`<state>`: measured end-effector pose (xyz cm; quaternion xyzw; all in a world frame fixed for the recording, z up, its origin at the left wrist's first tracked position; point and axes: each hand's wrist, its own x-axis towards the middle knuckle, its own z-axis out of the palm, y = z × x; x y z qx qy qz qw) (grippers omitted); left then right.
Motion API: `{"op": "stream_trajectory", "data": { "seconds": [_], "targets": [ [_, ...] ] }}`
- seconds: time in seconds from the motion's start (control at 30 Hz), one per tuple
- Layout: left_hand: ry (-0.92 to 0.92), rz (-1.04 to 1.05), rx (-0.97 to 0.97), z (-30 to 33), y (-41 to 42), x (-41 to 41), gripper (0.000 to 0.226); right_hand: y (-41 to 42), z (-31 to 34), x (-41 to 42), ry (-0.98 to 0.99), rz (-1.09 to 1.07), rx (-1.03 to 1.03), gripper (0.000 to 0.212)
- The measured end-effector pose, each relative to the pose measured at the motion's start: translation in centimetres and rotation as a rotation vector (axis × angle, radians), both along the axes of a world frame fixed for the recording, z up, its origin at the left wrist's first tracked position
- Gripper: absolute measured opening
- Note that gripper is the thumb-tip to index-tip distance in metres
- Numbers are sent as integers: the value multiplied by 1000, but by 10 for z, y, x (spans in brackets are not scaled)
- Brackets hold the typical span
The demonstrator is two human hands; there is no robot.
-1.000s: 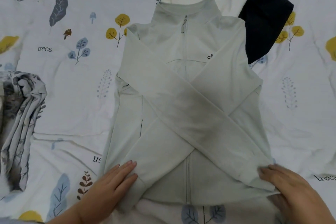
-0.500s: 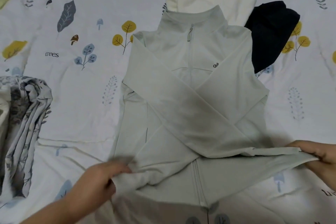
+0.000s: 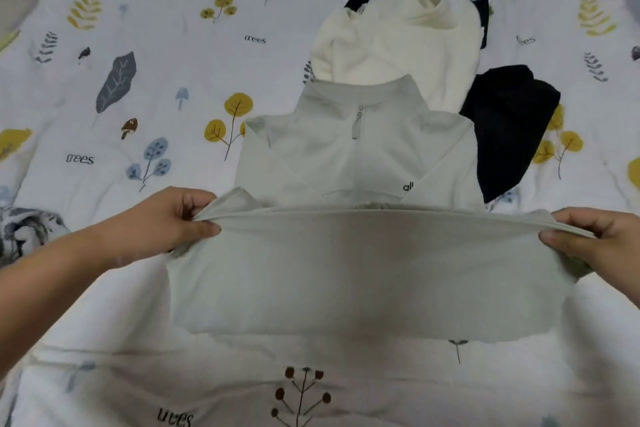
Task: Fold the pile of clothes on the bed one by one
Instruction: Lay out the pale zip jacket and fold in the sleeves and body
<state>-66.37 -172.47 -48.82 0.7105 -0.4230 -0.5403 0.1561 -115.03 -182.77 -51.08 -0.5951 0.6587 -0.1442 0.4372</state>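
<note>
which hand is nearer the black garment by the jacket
Right. The right hand grips the jacket hem just below the black garment; the left hand grips the opposite corner, far across.

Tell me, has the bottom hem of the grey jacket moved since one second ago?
Yes. Both hands, left hand and right hand, lifted the hem up toward the jacket's logo.

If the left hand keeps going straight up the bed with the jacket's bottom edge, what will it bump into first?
Probably the jacket's own chest: the left hand grips the lifted hem just short of it. The cream top lies farther on. Depth is hard to judge.
</note>
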Motion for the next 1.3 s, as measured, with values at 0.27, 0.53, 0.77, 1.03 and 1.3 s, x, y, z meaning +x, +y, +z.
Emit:
{"op": "stream_trajectory", "data": {
  "seconds": [0.27,0.53,0.77,1.03,1.3],
  "targets": [
    [-296,-51,-321,-9,-101,10,22,-97,3,40,-57,-112,-111,25],
    [-597,-55,-265,-54,-183,24,14,-170,-16,79,128,-107,-205,18],
    [-921,-118,-669,-81,-161,-60,55,-127,-29,154,454,-26,-633,64],
    [-963,-437,-441,-145,-145,-75,63,-108,-103,160,761,532,-494,68],
    [-998,-320,-352,-118,-151,-71,68,-111,-73,138,785,302,-396,69]
  ]
}}
